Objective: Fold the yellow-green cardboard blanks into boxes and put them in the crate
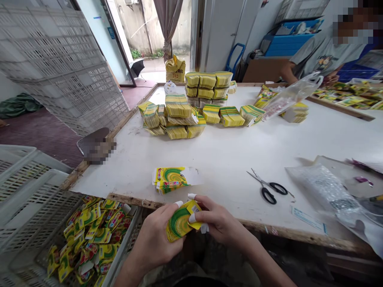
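Note:
Over the table's front edge I hold a small yellow and green printed carton [178, 224]. My left hand [158, 233] wraps round its lower left side. At its upper right end, the fingers of my right hand [217, 221] pinch a flap. White coverings sit on several of my fingertips. Just beyond my hands, a few flat cartons [170, 179] lie in a small pile on the table, white flaps pointing right. Below on the left, a white plastic crate [127, 247] holds many cartons of the same print.
Black-handled scissors [265, 186] lie open on the white table [221, 155]. Bundled stacks of flat cartons [206, 89] stand at the back. Bubble wrap [326, 187] is at right. Another person [323, 52] works at the far right. Stacked crates [26, 167] stand left.

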Demonstrator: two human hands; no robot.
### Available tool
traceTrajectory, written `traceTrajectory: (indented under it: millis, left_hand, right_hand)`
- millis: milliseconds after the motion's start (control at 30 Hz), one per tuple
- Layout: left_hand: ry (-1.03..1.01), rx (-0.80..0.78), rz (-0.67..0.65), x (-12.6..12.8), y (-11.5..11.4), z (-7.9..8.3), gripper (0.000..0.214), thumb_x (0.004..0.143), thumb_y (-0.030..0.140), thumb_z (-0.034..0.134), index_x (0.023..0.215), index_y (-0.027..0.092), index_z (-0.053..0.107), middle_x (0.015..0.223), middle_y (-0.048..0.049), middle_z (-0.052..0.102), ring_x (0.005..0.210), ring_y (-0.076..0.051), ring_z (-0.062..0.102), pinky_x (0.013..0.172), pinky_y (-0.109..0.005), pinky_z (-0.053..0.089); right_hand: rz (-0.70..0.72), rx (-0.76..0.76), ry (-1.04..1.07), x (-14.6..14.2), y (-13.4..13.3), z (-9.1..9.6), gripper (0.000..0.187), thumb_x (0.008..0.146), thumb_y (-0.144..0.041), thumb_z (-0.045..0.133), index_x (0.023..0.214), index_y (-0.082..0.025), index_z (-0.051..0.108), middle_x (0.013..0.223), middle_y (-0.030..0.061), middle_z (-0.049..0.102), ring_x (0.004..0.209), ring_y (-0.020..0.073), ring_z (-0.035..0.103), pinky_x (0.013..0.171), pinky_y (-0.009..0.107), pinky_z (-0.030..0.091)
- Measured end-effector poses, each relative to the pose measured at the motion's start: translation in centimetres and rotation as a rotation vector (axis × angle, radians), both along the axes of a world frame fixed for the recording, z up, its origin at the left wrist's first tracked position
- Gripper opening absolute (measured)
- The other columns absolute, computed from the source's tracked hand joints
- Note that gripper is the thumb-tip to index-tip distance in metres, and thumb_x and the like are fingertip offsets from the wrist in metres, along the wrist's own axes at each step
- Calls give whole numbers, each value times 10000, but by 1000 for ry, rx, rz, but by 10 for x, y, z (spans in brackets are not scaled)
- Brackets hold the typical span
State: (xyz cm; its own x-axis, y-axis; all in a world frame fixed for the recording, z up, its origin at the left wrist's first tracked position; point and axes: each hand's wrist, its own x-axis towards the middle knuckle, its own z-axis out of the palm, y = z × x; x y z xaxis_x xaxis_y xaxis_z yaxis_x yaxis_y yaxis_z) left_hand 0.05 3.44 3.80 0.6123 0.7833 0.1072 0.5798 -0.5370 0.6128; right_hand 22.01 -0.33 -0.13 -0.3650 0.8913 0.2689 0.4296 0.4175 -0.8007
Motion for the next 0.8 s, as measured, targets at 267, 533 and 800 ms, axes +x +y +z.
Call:
traceTrajectory:
  millis: [267,533,800]
  left_hand:
    - [35,40,19,3,6,-3,473,667,150,609,1139,141,573,1109,-132,699,988,-264,678,850,-374,570]
    - [36,36,15,4,6,-9,503,667,158,632,1164,130,562,1106,-133,697,993,-263,674,857,-370,564]
    - [-2,20,48,7,2,-13,499,691,172,639,1178,144,537,1082,-120,690,974,-258,666,840,-366,560]
  right_hand:
    - [-93,117,-108,-9,-1,-18,384,877,-50,455,1132,-235,676,1404,168,480,1159,240,603,911,345,524]
    - [-20,24,-139,-6,-3,-12,308,914,-234,563,1205,-189,652,1447,225,432,1239,273,555,966,347,498]
    - [-95,-12,99,-12,-1,-18,293,901,-295,602,1174,-215,673,1446,198,452,1266,282,533,975,368,492]
